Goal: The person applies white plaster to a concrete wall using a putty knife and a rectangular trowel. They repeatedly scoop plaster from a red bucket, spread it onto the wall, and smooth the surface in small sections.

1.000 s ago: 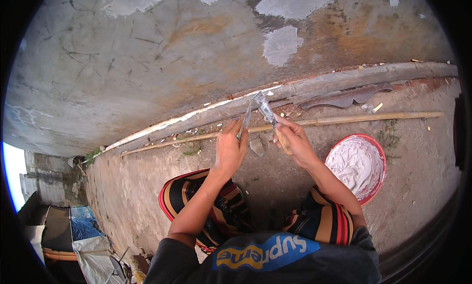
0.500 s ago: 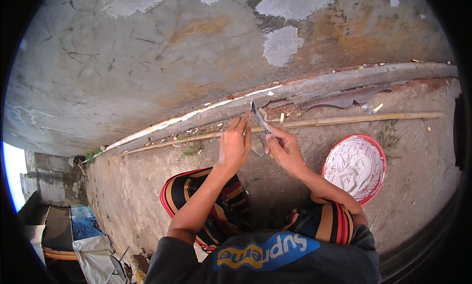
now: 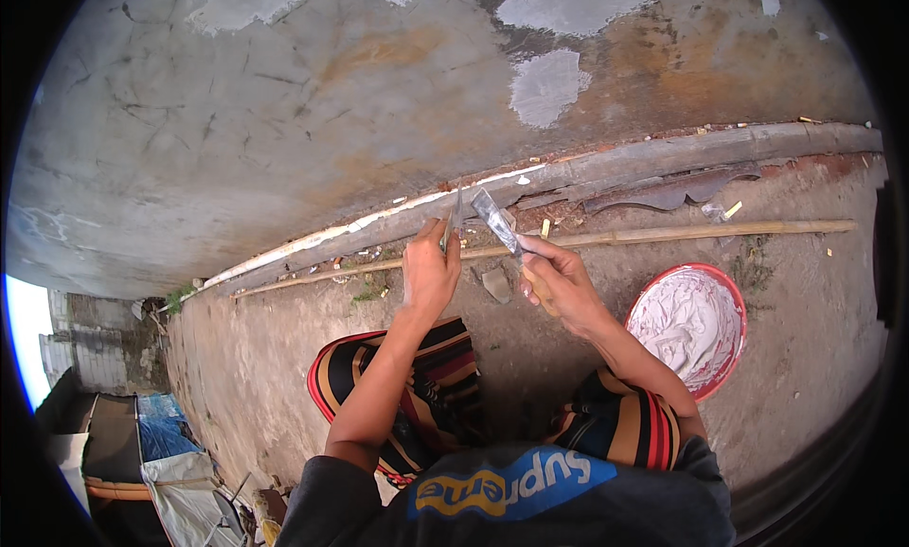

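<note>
My left hand (image 3: pixel 431 271) is closed round a thin metal scraper (image 3: pixel 455 213), its blade pointing up toward the base of the wall. My right hand (image 3: pixel 559 287) grips a putty knife (image 3: pixel 496 219) by its wooden handle, the pale-smeared blade tilted up and left. A small gap separates the two blades. To the right of my right forearm stands a red tub (image 3: pixel 733 353) with creamy white paste (image 3: pixel 684 322) in it.
A grey, stained wall (image 3: pixel 265 121) with pale patches meets a ledge (image 3: pixel 720 142). A bamboo pole (image 3: pixel 757 227) lies along it near a curved dark sheet (image 3: pixel 653 194) and debris. Tarpaulin shelters (image 3: pixel 156 424) stand at lower left on the concrete ground (image 3: pixel 246 377).
The two blades came together about half a second ago and are now apart. My left hand has moved leftward with its scraper; my right hand has shifted slightly right, its blade turned flatter to view.
</note>
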### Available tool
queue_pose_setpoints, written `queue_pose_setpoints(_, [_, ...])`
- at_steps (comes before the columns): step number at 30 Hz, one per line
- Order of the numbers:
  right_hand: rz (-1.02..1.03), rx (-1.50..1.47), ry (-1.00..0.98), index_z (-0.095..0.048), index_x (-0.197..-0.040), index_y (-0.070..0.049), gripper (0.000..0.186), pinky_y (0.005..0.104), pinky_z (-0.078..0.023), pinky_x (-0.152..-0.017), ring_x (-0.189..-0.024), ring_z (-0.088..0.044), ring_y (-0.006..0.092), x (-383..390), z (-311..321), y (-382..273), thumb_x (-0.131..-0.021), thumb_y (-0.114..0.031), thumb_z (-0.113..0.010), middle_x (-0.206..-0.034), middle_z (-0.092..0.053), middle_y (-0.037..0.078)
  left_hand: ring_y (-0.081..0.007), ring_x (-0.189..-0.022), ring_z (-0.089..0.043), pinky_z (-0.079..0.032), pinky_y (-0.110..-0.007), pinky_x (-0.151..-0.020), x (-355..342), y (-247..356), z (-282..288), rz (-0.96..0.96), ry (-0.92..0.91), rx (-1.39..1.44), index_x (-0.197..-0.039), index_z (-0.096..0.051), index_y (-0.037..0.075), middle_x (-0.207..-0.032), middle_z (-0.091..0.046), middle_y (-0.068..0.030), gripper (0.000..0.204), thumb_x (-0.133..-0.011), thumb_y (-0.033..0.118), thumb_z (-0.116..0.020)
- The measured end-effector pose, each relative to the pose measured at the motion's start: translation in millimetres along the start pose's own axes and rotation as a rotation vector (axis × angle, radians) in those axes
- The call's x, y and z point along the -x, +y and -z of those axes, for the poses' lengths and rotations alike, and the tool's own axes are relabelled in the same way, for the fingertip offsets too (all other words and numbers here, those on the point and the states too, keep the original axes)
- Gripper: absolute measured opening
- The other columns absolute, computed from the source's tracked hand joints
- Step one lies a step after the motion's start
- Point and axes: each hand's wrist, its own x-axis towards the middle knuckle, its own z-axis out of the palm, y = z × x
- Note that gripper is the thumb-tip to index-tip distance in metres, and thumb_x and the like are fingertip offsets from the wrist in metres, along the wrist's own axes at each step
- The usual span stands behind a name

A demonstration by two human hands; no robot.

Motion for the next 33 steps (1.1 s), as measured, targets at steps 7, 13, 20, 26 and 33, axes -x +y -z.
queue_pose_setpoints(7, [-0.040,-0.355,0.149,-0.044,-0.142,-0.009,0.043,0.0251,-0.050,-0.056,-0.071,-0.062,0.0132,-9,7,-34,-0.101,-0.019,-0.053,-0.100,-0.062,0.011,-0.0199,-0.061,-0.056,-0.043,-0.035,-0.051,4,1,6,0.237,-0.103,0.418,-0.107,-0.066,-0.007,-0.080,-0.065,-0.0222,0.026,-0.094,0.014,-0.063])
queue_pose_setpoints(13, [-0.060,-0.465,-0.057,-0.041,-0.141,-0.010,0.044,0.0198,-0.043,-0.046,-0.065,-0.054,0.0098,-14,32,-23,-0.099,-0.017,-0.055,-0.104,-0.060,0.011,-0.0209,-0.068,-0.059,-0.048,-0.034,-0.062,15,28,2,0.019,-0.065,0.343,-0.113,-0.065,-0.004,-0.089,-0.068,-0.0166,0.025,-0.093,0.010,-0.064])
queue_pose_setpoints(20, [-0.074,-0.535,-0.150,-0.040,-0.138,-0.008,0.039,0.0197,-0.041,-0.046,-0.062,-0.051,0.0080,-13,37,-29,-0.102,-0.020,-0.046,-0.094,-0.061,0.012,-0.0369,-0.086,-0.066,-0.052,-0.035,-0.074,21,45,3,-0.116,-0.178,0.301,-0.121,-0.063,-0.003,-0.101,-0.066,-0.0217,0.031,-0.091,0.002,-0.062])
queue_pose_setpoints(26, [-0.021,-0.254,-0.120,-0.040,-0.134,-0.009,0.032,0.0215,-0.040,-0.043,-0.050,-0.045,0.0078,-11,29,-32,-0.105,-0.023,-0.042,-0.082,-0.060,0.011,-0.0352,-0.085,-0.066,-0.051,-0.035,-0.075,26,49,3,-0.176,-0.166,0.265,-0.130,-0.061,0.007,-0.104,-0.065,-0.0193,0.040,-0.091,0.000,-0.060])
queue_pose_setpoints(33, [0.012,-0.132,-0.025,-0.044,-0.124,-0.016,0.021,0.0184,-0.032,-0.038,-0.044,-0.038,0.0056,-7,6,-17,-0.107,-0.026,-0.038,-0.069,-0.050,0.004,-0.0355,-0.084,-0.066,-0.052,-0.037,-0.073,34,49,-8,-0.181,-0.182,0.239,-0.134,-0.060,0.014,-0.106,-0.065,-0.0182,0.046,-0.090,-0.001,-0.060])
